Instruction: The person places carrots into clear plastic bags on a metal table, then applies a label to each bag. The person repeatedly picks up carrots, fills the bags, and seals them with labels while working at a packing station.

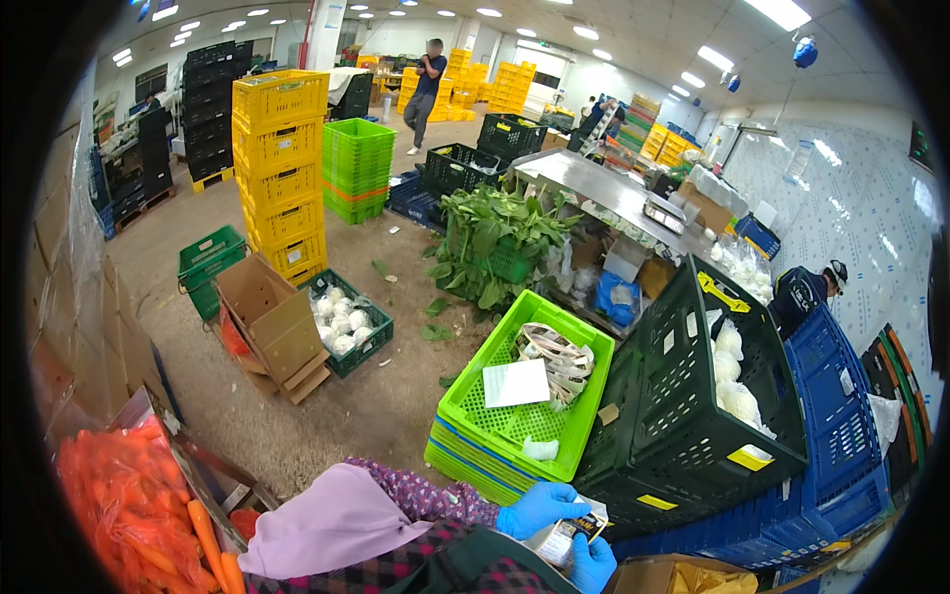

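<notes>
My left hand [542, 509], in a blue glove, pinches the upper part of a small black and white printed label [570, 536]. My right hand [592, 566], gloved in the same blue, grips the label's lower right edge. Just beyond my hands stands a light green plastic crate [512, 438] on a stack of crates; it holds a bundle of printed strips [553, 356], a white card [516, 383] and a small white roll [540, 448]. To the right, a dark green crate [668, 393] contains white round vegetables in netting [729, 364].
Bagged carrots [119, 505] lie at lower left. An open cardboard box [271, 323], a green crate of white wrapped vegetables [343, 323] and stacked yellow crates [280, 171] stand on the floor. Leafy greens [497, 237] are heaped beside a metal table [586, 174]. Several people are farther off.
</notes>
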The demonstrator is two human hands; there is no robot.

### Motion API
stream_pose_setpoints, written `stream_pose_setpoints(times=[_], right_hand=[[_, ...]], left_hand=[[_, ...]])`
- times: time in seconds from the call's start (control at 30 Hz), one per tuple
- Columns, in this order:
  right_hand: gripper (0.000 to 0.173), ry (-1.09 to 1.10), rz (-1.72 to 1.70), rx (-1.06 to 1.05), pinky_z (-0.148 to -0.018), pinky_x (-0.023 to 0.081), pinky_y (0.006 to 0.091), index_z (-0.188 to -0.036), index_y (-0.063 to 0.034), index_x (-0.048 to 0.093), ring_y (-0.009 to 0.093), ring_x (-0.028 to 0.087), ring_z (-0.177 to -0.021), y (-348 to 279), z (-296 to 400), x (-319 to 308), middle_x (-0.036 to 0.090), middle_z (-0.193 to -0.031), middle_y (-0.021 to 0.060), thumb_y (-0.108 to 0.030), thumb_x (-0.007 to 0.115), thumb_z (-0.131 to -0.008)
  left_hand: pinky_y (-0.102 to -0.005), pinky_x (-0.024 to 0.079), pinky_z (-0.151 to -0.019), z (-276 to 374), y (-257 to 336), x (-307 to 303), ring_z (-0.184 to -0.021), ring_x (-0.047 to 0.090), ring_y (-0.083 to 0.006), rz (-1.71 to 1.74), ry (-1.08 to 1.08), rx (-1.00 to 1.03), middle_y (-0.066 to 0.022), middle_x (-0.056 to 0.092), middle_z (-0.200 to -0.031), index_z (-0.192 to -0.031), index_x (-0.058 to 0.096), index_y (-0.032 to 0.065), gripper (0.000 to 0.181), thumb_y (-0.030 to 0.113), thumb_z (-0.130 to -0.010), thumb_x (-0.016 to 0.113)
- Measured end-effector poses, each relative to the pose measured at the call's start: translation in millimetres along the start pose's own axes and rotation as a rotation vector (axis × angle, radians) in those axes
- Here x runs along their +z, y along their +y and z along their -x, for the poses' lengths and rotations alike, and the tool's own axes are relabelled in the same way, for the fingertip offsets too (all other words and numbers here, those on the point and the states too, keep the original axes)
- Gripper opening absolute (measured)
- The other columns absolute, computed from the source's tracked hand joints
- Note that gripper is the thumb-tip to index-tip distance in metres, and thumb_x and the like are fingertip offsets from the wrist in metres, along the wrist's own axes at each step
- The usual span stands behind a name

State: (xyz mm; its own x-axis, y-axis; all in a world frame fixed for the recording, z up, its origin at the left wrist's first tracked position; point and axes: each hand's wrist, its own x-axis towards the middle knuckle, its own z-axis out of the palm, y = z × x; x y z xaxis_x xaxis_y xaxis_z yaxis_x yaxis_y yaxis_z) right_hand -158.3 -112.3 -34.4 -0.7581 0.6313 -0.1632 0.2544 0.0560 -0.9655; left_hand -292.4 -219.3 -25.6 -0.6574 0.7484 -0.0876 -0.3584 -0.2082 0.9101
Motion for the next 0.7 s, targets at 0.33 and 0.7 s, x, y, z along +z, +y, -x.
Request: stream_pose_setpoints(times=[0.33,0.7], right_hand=[[0.016,0.195,0.168,-0.273,-0.058,0.045,0.0249,-0.085,0.0008,0.066,0.010,0.056,-0.062,-67.0,-17.9,-12.2,0.063,-0.070,0.0104,-0.012,0.066,-0.076],[0.036,1.144,0.424,0.128,-0.071,0.046,0.0388,-0.108,-0.0088,0.053,0.032,0.059,-0.077,-46.6,152.2,-100.6,0.061,-0.085,0.0127,-0.034,0.051,-0.082]], left_hand=[[-0.0307,0.045,-0.082,-47.6,56.3,13.3,-0.093,0.056,-0.0184,-0.442,-0.339,0.380,-0.0084,0.059,-0.098,-0.103,0.058,0.0014,0.037,0.010,-0.069,0.071],[-0.0282,0.043,-0.079,-66.4,-62.9,222.1,-0.089,0.055,-0.0163,-0.235,-1.187,-0.312,-0.0099,0.057,-0.099,-0.107,0.052,-0.0003,0.025,0.015,-0.088,0.051]])
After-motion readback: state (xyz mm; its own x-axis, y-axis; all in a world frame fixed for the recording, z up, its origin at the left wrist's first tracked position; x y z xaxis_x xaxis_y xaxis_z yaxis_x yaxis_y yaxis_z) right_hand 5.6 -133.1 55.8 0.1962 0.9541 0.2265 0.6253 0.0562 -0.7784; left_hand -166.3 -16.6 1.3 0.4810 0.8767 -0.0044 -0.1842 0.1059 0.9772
